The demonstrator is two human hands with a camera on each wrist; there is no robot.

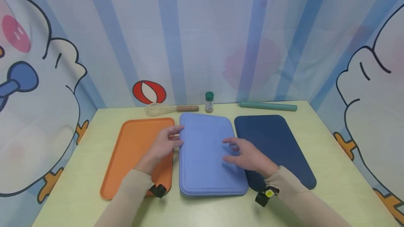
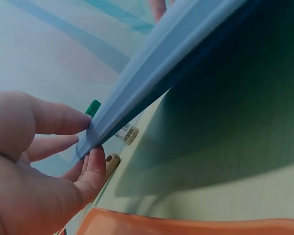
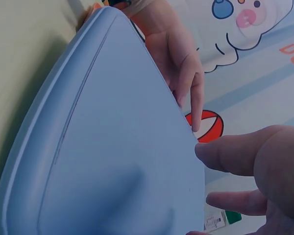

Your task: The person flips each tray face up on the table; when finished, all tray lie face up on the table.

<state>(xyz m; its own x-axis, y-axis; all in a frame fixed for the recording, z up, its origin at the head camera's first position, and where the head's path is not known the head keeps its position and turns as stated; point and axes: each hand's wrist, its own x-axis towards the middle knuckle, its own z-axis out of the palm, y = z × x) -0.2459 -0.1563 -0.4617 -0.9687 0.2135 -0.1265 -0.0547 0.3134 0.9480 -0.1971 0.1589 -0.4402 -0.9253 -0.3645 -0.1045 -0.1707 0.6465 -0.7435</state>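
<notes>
A periwinkle-blue tray (image 1: 205,157) is in the middle, its broad smooth face towards the head camera. My left hand (image 1: 162,144) pinches its left edge; in the left wrist view the thumb and fingers (image 2: 95,171) lie on opposite sides of the rim. That view also shows a gap and shadow between the tray and the table. My right hand (image 1: 247,155) is over the right part of the tray, fingers spread and slightly bent, gripping nothing. In the right wrist view its fingertips appear apart from the tray's surface (image 3: 122,117).
An orange tray (image 1: 139,143) lies on the left and a dark blue tray (image 1: 265,132) on the right. Along the back of the table (image 1: 79,167) are a whisk (image 1: 186,108), a green-capped spice jar (image 1: 209,104) and a green rolling-pin-like rod (image 1: 268,106). A printed curtain hangs behind.
</notes>
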